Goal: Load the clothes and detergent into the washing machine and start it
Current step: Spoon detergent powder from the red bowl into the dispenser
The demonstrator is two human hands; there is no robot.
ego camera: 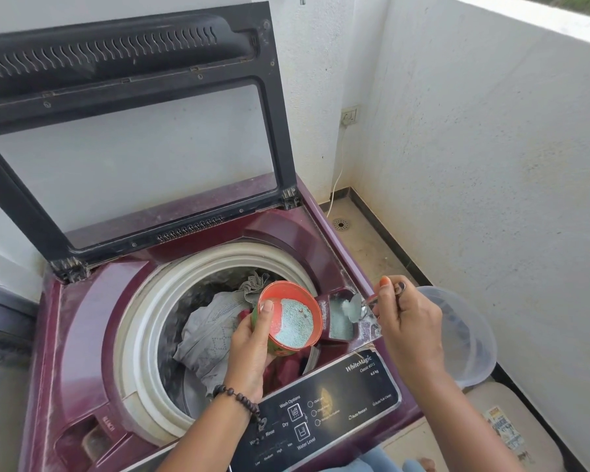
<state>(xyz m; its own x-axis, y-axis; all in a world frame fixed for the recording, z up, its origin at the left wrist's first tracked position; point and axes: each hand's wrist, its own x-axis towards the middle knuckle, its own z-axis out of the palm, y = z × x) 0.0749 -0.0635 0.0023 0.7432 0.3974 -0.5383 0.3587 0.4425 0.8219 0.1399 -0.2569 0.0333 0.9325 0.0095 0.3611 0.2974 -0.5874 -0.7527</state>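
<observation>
- A narrow balcony corner with rough white walls, a tiled floor and a small floor drain behind the washing machine's right side.
- The washing machine is a maroon top-loader filling the lower left; its dark-framed lid stands raised at the machine's back.
- Inside the machine's drum lie the clothes, a pale grey cloth on top with red fabric showing beneath it.
- A black control panel runs along the machine's front edge.
- A clear plastic tub sits just right of the machine.
- A wall socket with a white cord is on the wall behind the machine.
- The left hand grips an orange container of pale blue detergent powder, tilted over the drum's right rim.
- The detergent drawer, at the machine's front right corner, is open and already holds some powder.
- The right hand pinches a metal spoon, its bowl over the drawer.
</observation>
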